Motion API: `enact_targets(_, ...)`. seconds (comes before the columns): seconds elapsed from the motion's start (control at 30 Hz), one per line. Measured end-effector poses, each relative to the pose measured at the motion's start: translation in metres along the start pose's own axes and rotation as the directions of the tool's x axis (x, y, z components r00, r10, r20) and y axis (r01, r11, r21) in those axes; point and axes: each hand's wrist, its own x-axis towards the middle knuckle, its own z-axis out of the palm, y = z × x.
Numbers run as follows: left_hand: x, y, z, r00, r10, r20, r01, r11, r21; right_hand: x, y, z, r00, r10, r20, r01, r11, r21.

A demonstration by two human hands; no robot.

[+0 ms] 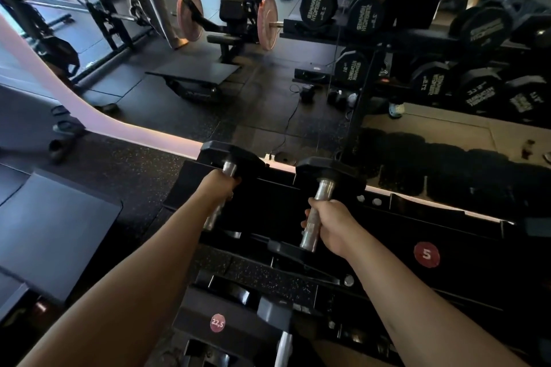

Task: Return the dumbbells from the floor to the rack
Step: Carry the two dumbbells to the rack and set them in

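My left hand (pixel 222 188) is wrapped around the steel handle of a small black dumbbell (pixel 231 155) whose far head lies over the top tier of the black rack (pixel 447 226). My right hand (pixel 329 225) grips the handle of a second black dumbbell (pixel 326 171), which lies parallel to the first and a little to its right. Both dumbbells point away from me, towards the mirror. A red round label marked 5 (pixel 426 254) is stuck on the rack to the right of my right hand.
A lower rack tier holds a dumbbell by a red 22.5 label (pixel 217 322). A wall mirror (pixel 268 83) behind the rack reflects me, more dumbbells, a plate-loaded machine and a person's legs. Speckled rubber floor (pixel 143 164) and a grey bench pad (pixel 53 232) lie left.
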Motion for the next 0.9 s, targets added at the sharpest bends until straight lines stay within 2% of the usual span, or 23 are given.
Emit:
enact_targets(0.2, 0.006, 0.004, 0.000, 0.999, -0.048, 0.009, 0.048, 0.999, 0.019, 0.004, 0.003, 0.003, 1.000, -0.020, 0.000, 0.020, 0.996, -0.086)
enact_targets(0.5, -0.002, 0.012, -0.001, 0.999, -0.043, 0.011, 0.042, 0.994, 0.102, -0.003, 0.013, 0.003, 0.999, -0.004, -0.033, 0.001, 0.996, -0.093)
enact_targets(0.67, -0.013, 0.019, 0.003, 0.997, -0.065, -0.050, 0.072, 0.987, 0.143, 0.000, 0.013, 0.002, 0.996, -0.038, -0.077, 0.021, 0.976, -0.215)
enact_targets(0.9, -0.024, 0.034, -0.005, 0.993, -0.112, -0.034, 0.116, 0.986, 0.124, -0.015, -0.004, -0.004, 0.991, -0.080, -0.111, 0.040, 0.945, -0.325)
